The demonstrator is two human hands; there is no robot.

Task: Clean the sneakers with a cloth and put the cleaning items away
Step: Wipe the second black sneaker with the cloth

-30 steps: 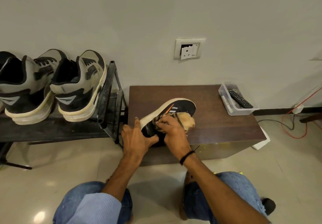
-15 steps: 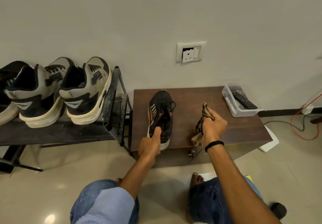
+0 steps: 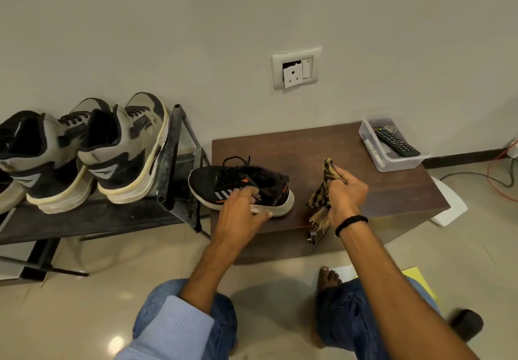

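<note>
A clear plastic tub [image 3: 403, 161] sits at the back right corner of the low brown cabinet [image 3: 308, 146], close to the wall. Inside it a black remote control [image 3: 396, 142] lies at a slant, and a white pen [image 3: 374, 150] lies along the tub's left wall. To the left, the dark shoe rack [image 3: 173, 163] carries a pair of grey and black high-top shoes [image 3: 123, 149] side by side, heels toward the person. Another shoe is cut off at the picture's edge.

The black sneaker [image 3: 241, 183] stands on its sole on the left half of the cabinet top. Its toe points left and reaches the cabinet's left edge, just beside the rack's frame. The left hand [image 3: 241, 214] holds it from the near side, fingers curled onto the upper and thumb against the white sole. The right hand [image 3: 346, 194] is closed in a fist round a tan and black patterned cloth [image 3: 322, 194]. It is bunched, with one end sticking up and the other hanging at the cabinet's front edge, apart from the sneaker.

The cabinet top is bare behind the sneaker up to the wall, and also between the cloth and the tub. The pale tiled floor [image 3: 112, 275] is open in front of the rack. To the right of the cabinet lie a white sheet [image 3: 448, 202] and loose cables [image 3: 488, 174].
</note>
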